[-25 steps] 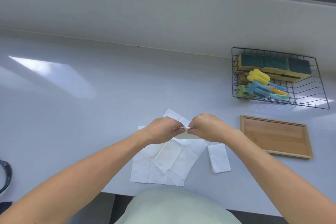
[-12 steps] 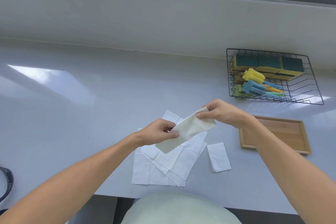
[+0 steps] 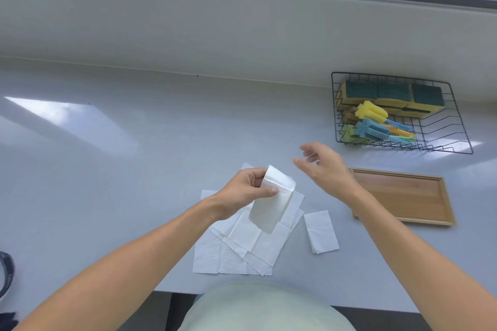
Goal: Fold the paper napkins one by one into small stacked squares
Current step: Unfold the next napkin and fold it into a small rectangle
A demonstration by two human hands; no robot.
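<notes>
Napkin pinched in left hand fingers; right hand fingers spread, apart.

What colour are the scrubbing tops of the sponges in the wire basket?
Dark teal-green over yellow foam, on the rectangular sponges in the black wire basket; the head view shows it.

No readable text, labels or numbers; marks on dark band at left edge illegible.
</notes>
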